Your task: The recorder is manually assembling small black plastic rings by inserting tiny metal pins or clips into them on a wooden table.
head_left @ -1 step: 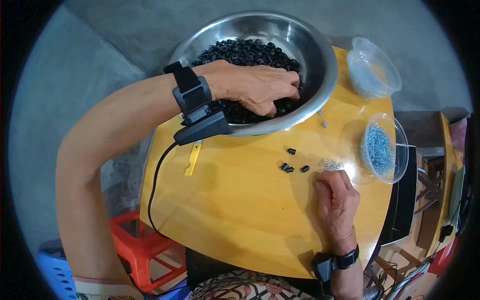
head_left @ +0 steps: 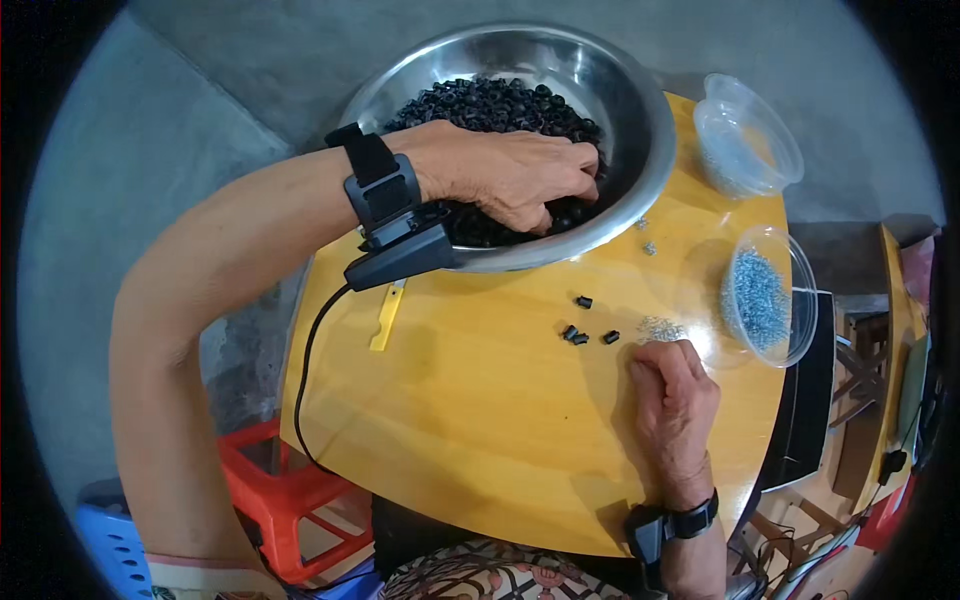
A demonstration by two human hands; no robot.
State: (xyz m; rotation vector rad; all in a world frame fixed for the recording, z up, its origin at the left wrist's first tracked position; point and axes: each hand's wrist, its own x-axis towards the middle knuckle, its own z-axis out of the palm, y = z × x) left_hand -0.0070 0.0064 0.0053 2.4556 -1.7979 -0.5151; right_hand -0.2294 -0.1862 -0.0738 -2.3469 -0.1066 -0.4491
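My left hand (head_left: pixel 520 178) reaches into a wide steel basin (head_left: pixel 640 150), fingers curled down among a heap of small black parts (head_left: pixel 490 100). Its fingertips are hidden, so what they hold does not show. At the right side of the table, my right hand (head_left: pixel 676 405) rests with fingers curled together beside a little pile of small shiny metal pieces (head_left: pixel 662 328). Whatever it pinches cannot be made out. Several loose short black cylindrical parts (head_left: pixel 611 338) lie on the yellow table (head_left: pixel 450 430), just left of that pile.
A clear plastic tub (head_left: pixel 762 300) of small silvery pieces stands at the right edge, another clear tub (head_left: pixel 740 150) behind it. A yellow strip-like tool (head_left: pixel 386 322) lies below the basin. A black cable (head_left: pixel 303 400) hangs from my left wrist. A red stool (head_left: pixel 285 500) stands left.
My left wrist and forearm have shifted very slightly to the left. The right hand and the loose parts stay where they were.
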